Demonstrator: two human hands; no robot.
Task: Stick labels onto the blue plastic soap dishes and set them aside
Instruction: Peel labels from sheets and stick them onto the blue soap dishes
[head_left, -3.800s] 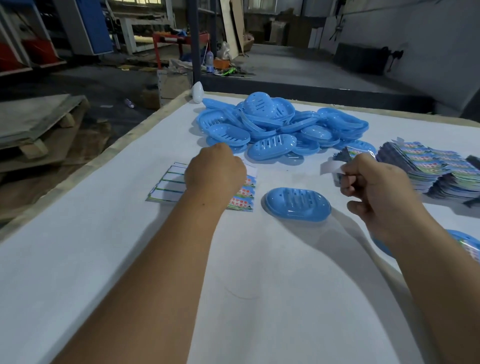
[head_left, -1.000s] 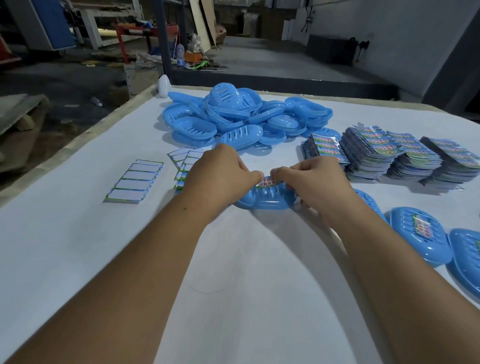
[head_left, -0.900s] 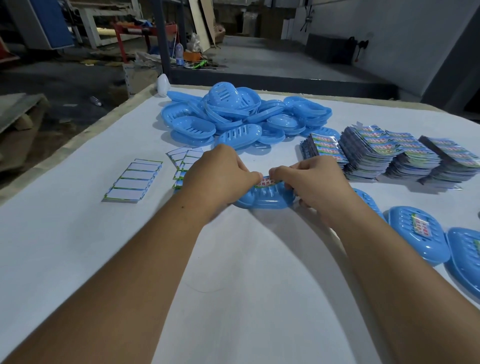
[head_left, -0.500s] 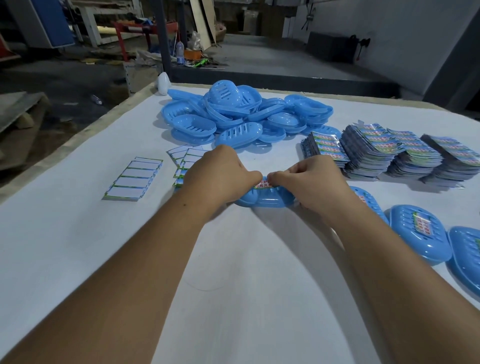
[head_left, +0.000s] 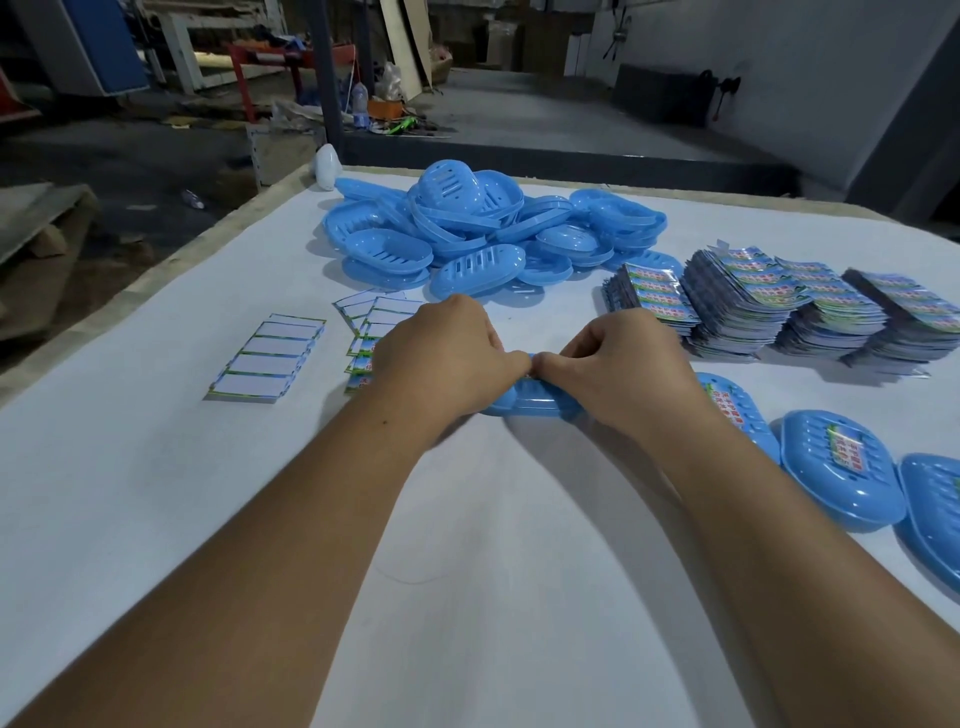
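Seen from the head camera, both hands meet over one blue soap dish (head_left: 530, 402) lying near the middle of the white tabletop (head_left: 156, 493). The left hand (head_left: 441, 353) covers its left end and the right hand (head_left: 623, 364) its right end, thumbs touching above the centre, fingers curled down onto the top face. Each grip looks to be pressing and pinching the dish with the label under the thumbs, though the label itself is almost wholly hidden, so I cannot be sure how flat it lies.

The dish's long axis runs left to right, parallel to the near edge of the tabletop, directly under both grips. The finished dishes (head_left: 826, 473) sit in a row towards the right edge, labels up, with the closest one just beside the right wrist. So the right hand is the nearer one for carrying this dish aside, and the move is a short sideways slide or lift to the right.

Towards the far edge lies the heap of unlabelled dishes (head_left: 467, 228). Stacks of printed labels (head_left: 769, 306) stand towards the far right corner. Label sheets (head_left: 270, 358) lie left of the left hand, more of them partly under it
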